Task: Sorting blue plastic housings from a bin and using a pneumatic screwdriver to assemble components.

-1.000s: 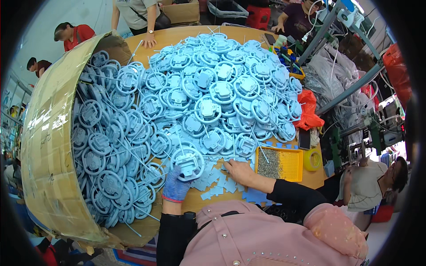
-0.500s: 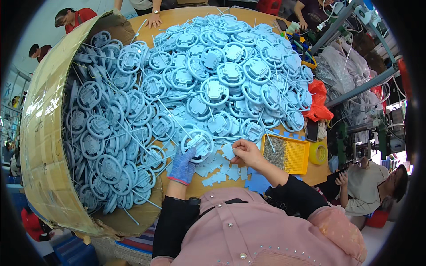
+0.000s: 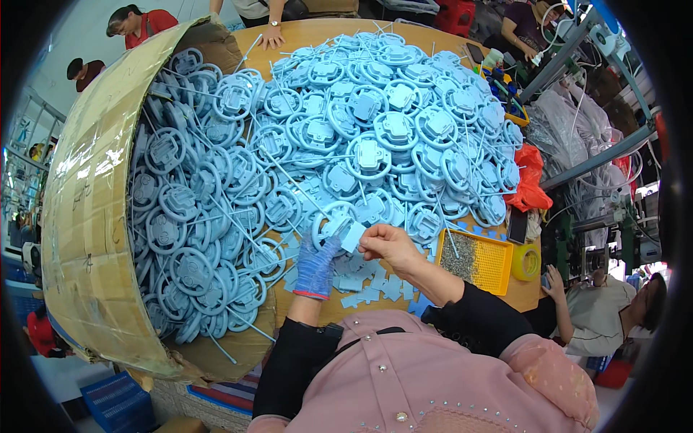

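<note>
My left hand (image 3: 315,267), in a blue glove, grips a light-blue toy-like plastic wheel (image 3: 332,222) by its lower rim. The wheel has a round outer ring and a boxy centre. Between the thumb and fingers of my bare right hand (image 3: 395,251) is a small flat light-blue plastic cover (image 3: 353,237). That cover overlaps the right side of the held wheel; whether the two touch, I cannot tell. Under and beside my hands lie several loose flat covers (image 3: 368,278) of the same colour on the table.
A large pile of similar wheels (image 3: 397,130) with thin rods spreads over the table. More fill the cardboard box (image 3: 90,209) at left. To the right stand a yellow basket (image 3: 493,265) with small metal pieces, a tape roll (image 3: 525,262) and a red plastic bag (image 3: 529,179).
My right hand has brought the flat cover leftward and up against the wheel's right side in view. My left hand keeps its grip. The whole view has shifted slightly.
</note>
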### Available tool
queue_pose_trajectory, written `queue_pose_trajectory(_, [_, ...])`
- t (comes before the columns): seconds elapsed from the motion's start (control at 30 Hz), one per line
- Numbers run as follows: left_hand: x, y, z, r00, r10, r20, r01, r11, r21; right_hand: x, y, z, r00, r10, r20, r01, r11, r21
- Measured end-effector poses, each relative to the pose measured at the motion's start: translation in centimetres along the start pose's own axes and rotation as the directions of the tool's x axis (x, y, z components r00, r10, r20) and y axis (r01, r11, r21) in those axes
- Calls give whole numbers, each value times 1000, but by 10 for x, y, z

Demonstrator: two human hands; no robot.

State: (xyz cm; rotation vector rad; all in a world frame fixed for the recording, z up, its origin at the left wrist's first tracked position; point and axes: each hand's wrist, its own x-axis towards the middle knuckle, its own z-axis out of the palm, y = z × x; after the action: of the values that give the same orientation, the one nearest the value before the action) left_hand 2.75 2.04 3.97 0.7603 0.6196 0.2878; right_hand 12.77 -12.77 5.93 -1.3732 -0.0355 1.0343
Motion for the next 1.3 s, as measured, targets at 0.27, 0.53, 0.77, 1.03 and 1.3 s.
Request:
queue_pose_trajectory(0.27, [5, 1, -12, 968, 193, 160, -244, 876, 417, 17, 2, 10, 990, 139, 29, -138, 990, -44])
queue_pose_trajectory(0.53, [12, 3, -8, 972, 120, 201, -182, 928, 324, 15, -5, 8, 993, -111, 39, 113, 993, -41])
queue_pose_trajectory(0.77, [22, -4, 6, 989, 45, 143, -118, 824, 554, 12, 11, -5, 986, -130, -102, 132, 991, 12])
queue_pose_trajectory(1.03, [51, -8, -59, 898, 219, -381, 50, 811, 583, 18, -65, -46, 936, -327, -131, 347, 921, 180])
queue_pose_trajectory(1.3, [100, 51, -49, 851, 509, 130, -26, -206, 978, 7, 51, -34, 900, -206, 383, 410, 105, -906])
